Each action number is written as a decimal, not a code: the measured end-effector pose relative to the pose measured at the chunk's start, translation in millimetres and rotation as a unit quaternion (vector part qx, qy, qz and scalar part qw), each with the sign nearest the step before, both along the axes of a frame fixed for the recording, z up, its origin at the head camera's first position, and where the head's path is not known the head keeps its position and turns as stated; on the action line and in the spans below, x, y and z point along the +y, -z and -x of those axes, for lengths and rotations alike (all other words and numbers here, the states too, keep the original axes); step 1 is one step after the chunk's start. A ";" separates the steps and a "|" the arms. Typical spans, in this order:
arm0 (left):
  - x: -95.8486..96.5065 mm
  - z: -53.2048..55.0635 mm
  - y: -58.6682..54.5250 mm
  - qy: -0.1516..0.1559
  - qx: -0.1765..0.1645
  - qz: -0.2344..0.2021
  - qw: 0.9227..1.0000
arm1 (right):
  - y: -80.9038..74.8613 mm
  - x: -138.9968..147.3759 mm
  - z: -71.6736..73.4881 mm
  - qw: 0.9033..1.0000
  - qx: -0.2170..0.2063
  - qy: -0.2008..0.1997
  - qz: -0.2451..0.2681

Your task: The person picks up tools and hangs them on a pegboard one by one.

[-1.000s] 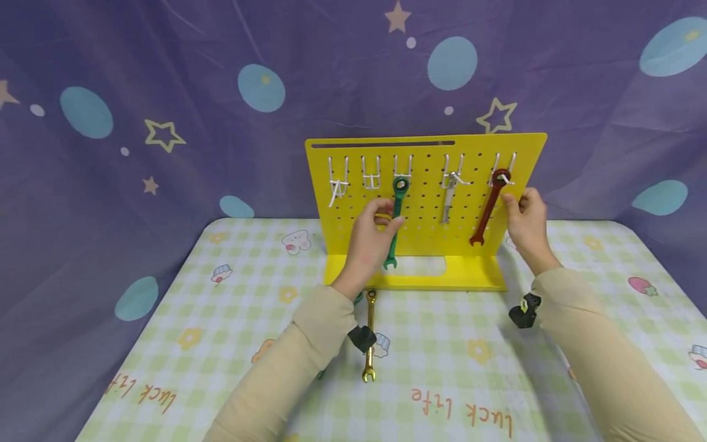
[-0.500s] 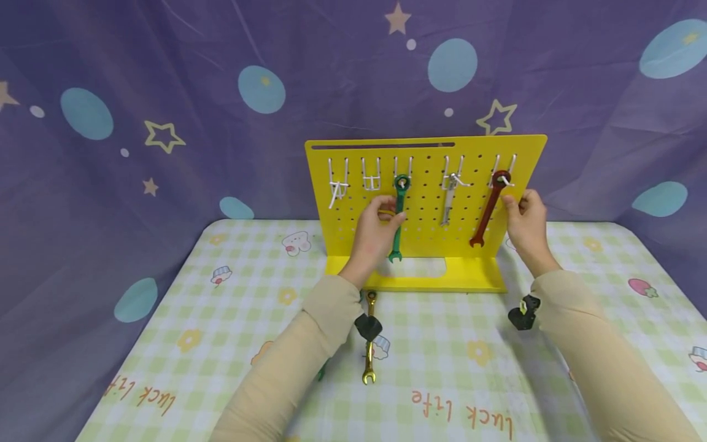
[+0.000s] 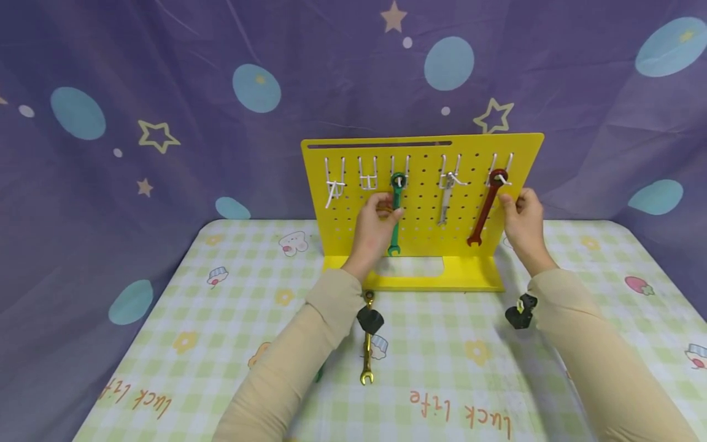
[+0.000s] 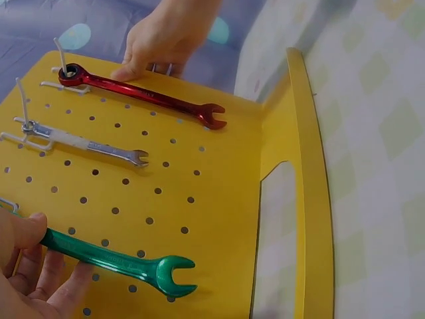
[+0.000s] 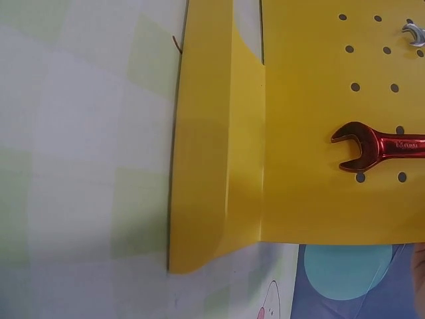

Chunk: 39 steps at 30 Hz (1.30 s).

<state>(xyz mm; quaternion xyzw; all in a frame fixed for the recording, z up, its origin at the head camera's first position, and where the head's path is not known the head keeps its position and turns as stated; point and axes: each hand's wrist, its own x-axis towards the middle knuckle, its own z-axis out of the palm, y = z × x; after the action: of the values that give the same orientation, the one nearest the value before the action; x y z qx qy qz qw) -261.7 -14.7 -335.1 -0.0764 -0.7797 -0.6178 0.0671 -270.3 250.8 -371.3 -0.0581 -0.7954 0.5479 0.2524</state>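
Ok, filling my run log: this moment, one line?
left hand: holds green metal wrench | right hand: grips yellow perforated board | red metal wrench: hanging | golden metal wrench: lying flat

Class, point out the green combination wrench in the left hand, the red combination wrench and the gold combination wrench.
Green combination wrench (image 4: 109, 258), left wrist view: shaft.
Red combination wrench (image 4: 143, 94), left wrist view: shaft.
Gold combination wrench (image 3: 367, 351), head view: lower shaft.

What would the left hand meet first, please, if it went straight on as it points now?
The left hand would probably meet the yellow pegboard behind the green combination wrench it grips; any gap between is hard to judge.
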 end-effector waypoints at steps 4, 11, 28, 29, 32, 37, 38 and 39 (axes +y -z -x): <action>-0.4 0.3 0.8 0.001 0.003 0.005 1.000 | -0.2 -0.4 1.3 1.000 0.008 0.007 -0.004; -5.3 -0.5 4.8 0.015 0.001 0.025 1.000 | 0.0 -1.1 0.4 1.000 0.000 0.007 -0.002; -30.2 -21.5 28.5 0.044 -0.008 0.026 0.999 | 0.6 -1.9 0.9 1.000 0.010 0.011 0.006; -31.1 -24.3 29.4 0.046 -0.009 0.026 0.999 | 0.6 -1.8 0.8 1.000 0.009 0.011 0.006; -34.1 -33.7 32.4 0.050 -0.006 0.030 0.998 | 0.5 -1.4 0.4 1.000 0.007 0.014 0.004; -42.6 -50.6 39.2 0.056 -0.012 0.044 0.997 | 0.4 -1.3 0.5 1.000 0.005 0.010 0.004; -44.9 -54.3 40.6 0.056 -0.015 0.050 0.997 | 0.1 -1.3 0.4 1.000 0.005 0.010 0.003; -47.0 -57.7 42.1 0.056 -0.021 0.056 0.997 | -0.2 -1.0 0.1 1.000 0.005 0.008 0.003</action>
<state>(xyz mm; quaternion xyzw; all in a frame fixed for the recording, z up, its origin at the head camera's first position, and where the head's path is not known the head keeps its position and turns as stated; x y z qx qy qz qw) -204.0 -61.7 -377.2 -0.1105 -0.8086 -0.5778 0.0116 -270.5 249.8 -371.1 -0.0620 -0.7922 0.5484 0.2605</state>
